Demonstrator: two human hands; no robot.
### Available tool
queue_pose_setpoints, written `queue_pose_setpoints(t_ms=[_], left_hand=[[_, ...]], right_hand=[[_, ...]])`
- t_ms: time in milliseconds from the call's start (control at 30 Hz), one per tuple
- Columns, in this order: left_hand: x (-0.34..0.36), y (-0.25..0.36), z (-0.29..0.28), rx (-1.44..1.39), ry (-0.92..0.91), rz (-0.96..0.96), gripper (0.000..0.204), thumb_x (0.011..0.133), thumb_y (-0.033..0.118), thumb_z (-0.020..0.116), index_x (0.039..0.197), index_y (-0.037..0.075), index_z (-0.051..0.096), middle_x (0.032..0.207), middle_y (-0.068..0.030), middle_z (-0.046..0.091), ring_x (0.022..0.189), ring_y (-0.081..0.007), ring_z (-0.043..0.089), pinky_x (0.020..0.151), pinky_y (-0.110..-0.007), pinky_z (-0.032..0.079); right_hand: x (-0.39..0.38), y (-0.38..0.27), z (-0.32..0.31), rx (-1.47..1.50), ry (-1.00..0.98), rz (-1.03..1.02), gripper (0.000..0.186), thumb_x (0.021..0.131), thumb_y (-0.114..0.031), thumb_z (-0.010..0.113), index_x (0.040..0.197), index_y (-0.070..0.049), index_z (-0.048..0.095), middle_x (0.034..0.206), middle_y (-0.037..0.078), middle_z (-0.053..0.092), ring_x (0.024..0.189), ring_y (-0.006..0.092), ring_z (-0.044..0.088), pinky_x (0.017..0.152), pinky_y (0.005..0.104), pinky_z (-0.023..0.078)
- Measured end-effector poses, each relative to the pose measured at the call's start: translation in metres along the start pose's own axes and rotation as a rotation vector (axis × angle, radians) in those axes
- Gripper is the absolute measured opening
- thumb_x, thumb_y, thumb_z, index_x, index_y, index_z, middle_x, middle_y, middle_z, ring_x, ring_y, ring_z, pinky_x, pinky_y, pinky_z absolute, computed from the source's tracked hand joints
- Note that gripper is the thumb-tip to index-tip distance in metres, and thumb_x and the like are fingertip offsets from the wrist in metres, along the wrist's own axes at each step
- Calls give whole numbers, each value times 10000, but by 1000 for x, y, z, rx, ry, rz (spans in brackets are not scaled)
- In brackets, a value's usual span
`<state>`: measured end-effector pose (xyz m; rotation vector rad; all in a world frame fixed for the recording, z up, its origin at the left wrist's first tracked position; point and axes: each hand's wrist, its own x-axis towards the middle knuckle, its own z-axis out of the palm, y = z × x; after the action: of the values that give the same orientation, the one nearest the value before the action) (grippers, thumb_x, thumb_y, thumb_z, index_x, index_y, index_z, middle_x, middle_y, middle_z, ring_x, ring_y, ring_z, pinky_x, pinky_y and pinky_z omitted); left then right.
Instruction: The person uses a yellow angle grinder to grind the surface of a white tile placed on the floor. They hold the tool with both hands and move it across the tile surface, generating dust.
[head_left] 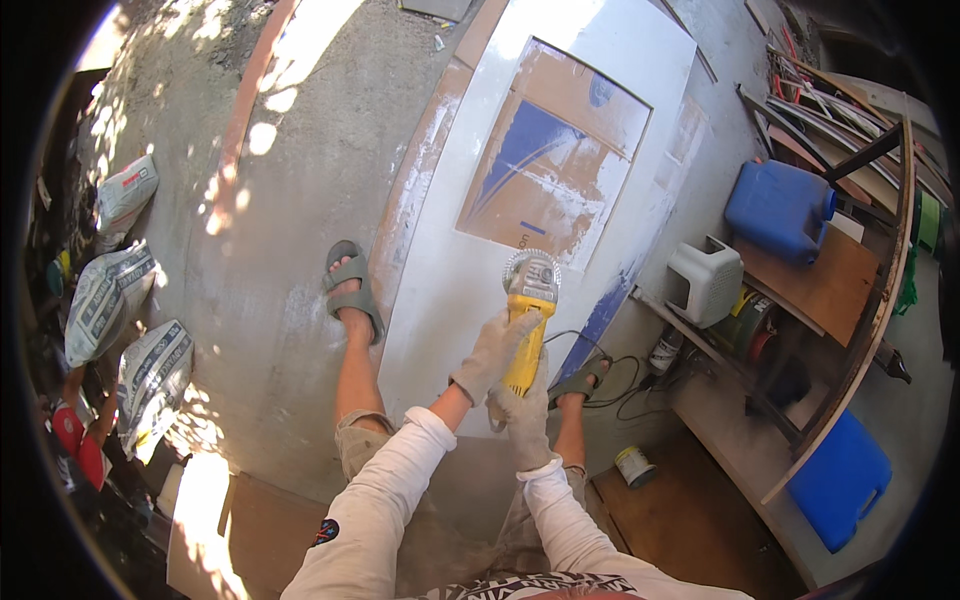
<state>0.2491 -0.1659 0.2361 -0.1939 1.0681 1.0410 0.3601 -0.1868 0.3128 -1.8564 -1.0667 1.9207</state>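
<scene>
A yellow angle grinder point(524, 362) points away from me over a white door-like panel point(437, 285) lying flat. Its toothed metal disc is at the far end, by the near edge of a framed opening in the panel. Cardboard point(570, 150) with blue print and white dust shows inside that opening. My left hand point(490, 352), in a pale work glove, is wrapped round the left side of the grinder body. Farther back, my gloved right hand point(525, 420) grips the rear of the handle. Whether the disc touches the panel, I cannot tell.
Filled sacks point(112, 300) line the left. On the right stand a blue jerrycan point(775, 210), a grey plastic stool point(706, 280) and a metal-framed rack point(890, 300). A black cord point(625, 375) loops by my right foot. A small can point(634, 467) lies nearby.
</scene>
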Motion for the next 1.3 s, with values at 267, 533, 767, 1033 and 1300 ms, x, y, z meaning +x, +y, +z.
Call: queue_pose_setpoints(t_ms=[267, 533, 767, 1033, 1300], left_hand=[[4, -5, -2, -76, -42, 12, 574, 1046, 455, 685, 1383, -7, 630, 1153, -95, 707, 979, -160, 695, 872, -332, 577], [7, -25, -4, -34, 69, -62, 520, 1055, 441, 668, 1357, 17, 654, 1067, -84, 723, 908, -158, 710, 853, -333, 590], [22, -46, -9, -113, 35, -94, 520, 1076, 416, 622, 1406, 14, 596, 1177, -122, 712, 1040, -197, 720, 925, -365, 625], [29, -90, 20, -128, 32, -93, 546, 1077, 431, 610, 1419, 6, 580, 1194, -131, 706, 1083, -224, 716, 971, -391, 615], [34, -129, 53, -83, 282, -91, 603, 1053, 491, 651, 1373, -18, 608, 1170, -143, 716, 1024, -236, 735, 900, -407, 642]], right_hand=[[3, -2, -2, -20, 41, 46, 1104, 890, -75, 805, 1742, -40, 105, 1086, 103, 666, 737, 137, 643, 610, 281, 539], [5, 17, -12, -122, 75, 109, 1084, 862, -38, 769, 1742, -12, 137, 1167, 109, 675, 759, 130, 658, 619, 287, 552], [10, 29, -34, -222, 42, -1, 1095, 860, -73, 784, 1740, 7, 137, 1364, 165, 675, 1008, 212, 730, 785, 313, 605], [18, 56, -98, -307, -21, -41, 1072, 915, -164, 838, 1722, 29, 160, 1387, 253, 692, 1239, 338, 733, 1016, 396, 583], [22, 73, -145, -250, -138, 22, 1047, 898, -130, 817, 1709, 56, 181, 1374, 261, 696, 1252, 357, 725, 1039, 409, 576]])
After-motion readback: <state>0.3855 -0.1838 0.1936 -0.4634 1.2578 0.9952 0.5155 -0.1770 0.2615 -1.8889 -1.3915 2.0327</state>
